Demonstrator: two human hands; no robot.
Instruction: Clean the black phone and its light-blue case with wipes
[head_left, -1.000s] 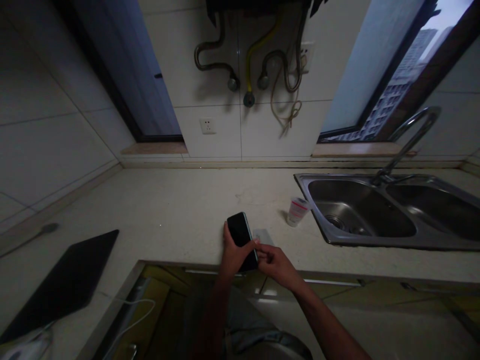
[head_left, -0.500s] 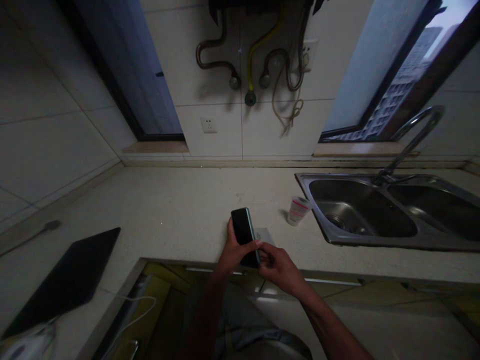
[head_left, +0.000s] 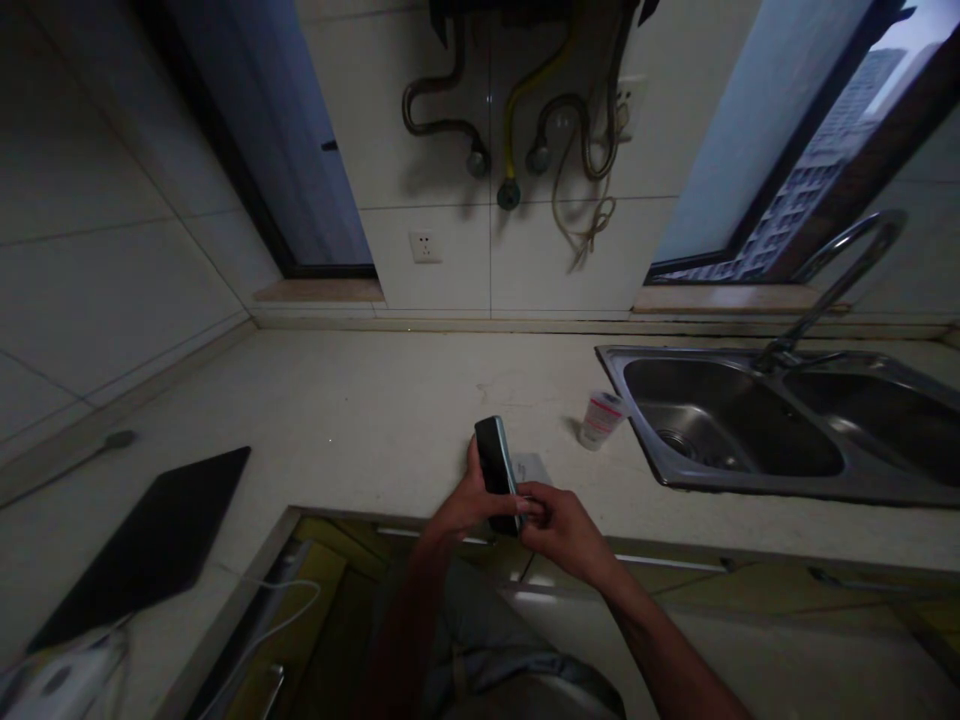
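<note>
Both hands are together above the counter [head_left: 375, 420] edge. The left hand [head_left: 466, 505] clamps the phone [head_left: 496, 468], now turned more edge-on than a second ago. The right hand [head_left: 566, 530] touches its lower end, perhaps pinching; the light is dim.

Both arms reach forward from the bottom of the view and meet at the middle. The left hand [head_left: 469, 505] is raised, its thumb laid across to the right and its fingers curled in a grip. The right hand [head_left: 566, 530] sits just beside it, knuckles up, its fingers [head_left: 534, 508] bunched and touching the left thumb. Left forearm [head_left: 409, 620] runs nearly straight; right forearm [head_left: 652, 640] angles in from the lower right.
</note>
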